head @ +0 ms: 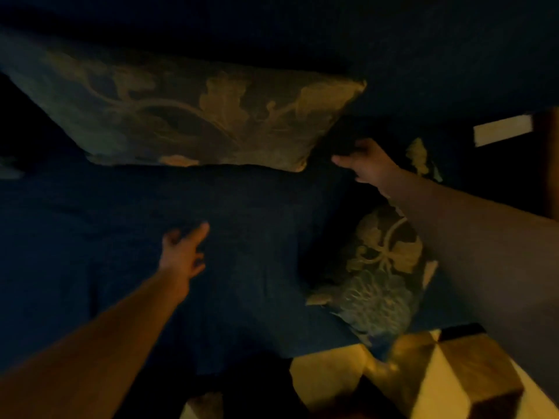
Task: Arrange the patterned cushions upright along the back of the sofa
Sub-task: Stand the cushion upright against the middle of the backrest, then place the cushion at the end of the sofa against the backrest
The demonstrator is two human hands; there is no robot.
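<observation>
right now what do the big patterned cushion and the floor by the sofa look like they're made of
The big patterned cushion looks like woven upholstery fabric, perhaps jacquard: pale leaf and scroll motifs on a dark ground, matte, with a soft pinched corner. The dim, blurred picture leaves the fibre open. The floor looks like hard tile or inlaid wood: sharp-edged pale and brown geometric pieces with a slight sheen. Which one, I cannot tell.

1. There is a single view, from a camera worn on the person's head, so no second view shares the scene.
2. It looks forward and steeply down onto a dark sofa seat (90,282), the sofa back (423,55) at the far side.
3. It sits close, within arm's reach; both forearms enter from the near edge.
4. The wide lens bends the edges; the picture is dim and blurred.
</observation>
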